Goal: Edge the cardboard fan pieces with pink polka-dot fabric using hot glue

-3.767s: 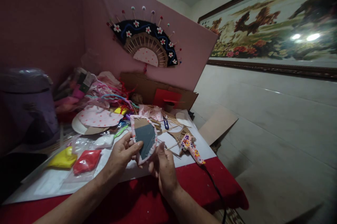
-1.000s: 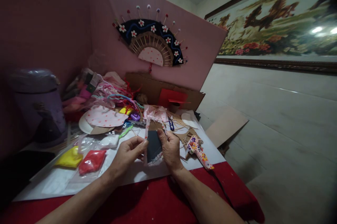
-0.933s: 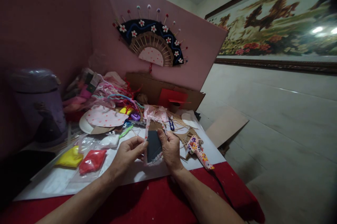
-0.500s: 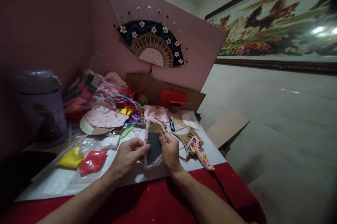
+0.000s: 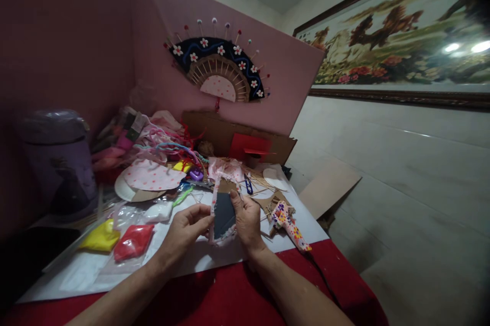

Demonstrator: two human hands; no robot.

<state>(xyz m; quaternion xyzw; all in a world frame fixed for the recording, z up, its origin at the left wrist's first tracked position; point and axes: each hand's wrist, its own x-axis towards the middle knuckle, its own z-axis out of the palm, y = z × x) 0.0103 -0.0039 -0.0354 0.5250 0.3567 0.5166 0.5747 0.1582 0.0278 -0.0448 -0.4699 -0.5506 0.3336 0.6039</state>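
Observation:
A dark grey card panel [image 5: 223, 215], edged with folded pink fabric and showing brown cardboard at its far end, is held tilted above the white sheet. My right hand [image 5: 248, 221] grips its right side, thumb lying on the grey face. At the left edge, my left hand [image 5: 189, 229] pinches the pink border between thumb and curled fingers. Crumpled pink fabric [image 5: 225, 168] lies just beyond the panel. To the right of my right hand rests a flower-patterned hot glue gun [image 5: 289, 224], beside a brown cardboard piece [image 5: 276, 202].
Bags of yellow clay [image 5: 100, 235] and red clay [image 5: 133, 242] lie at left, near a polka-dot fabric piece [image 5: 155, 175]. A blue cutter [image 5: 248, 184] and thin sticks lie behind the hands. A lidded purple bin [image 5: 57, 163] stands far left; a decorated fan [image 5: 220, 68] hangs behind.
My left thumb has slid off the grey face to the panel's left border. My right hand keeps its grip. The view has shifted slightly.

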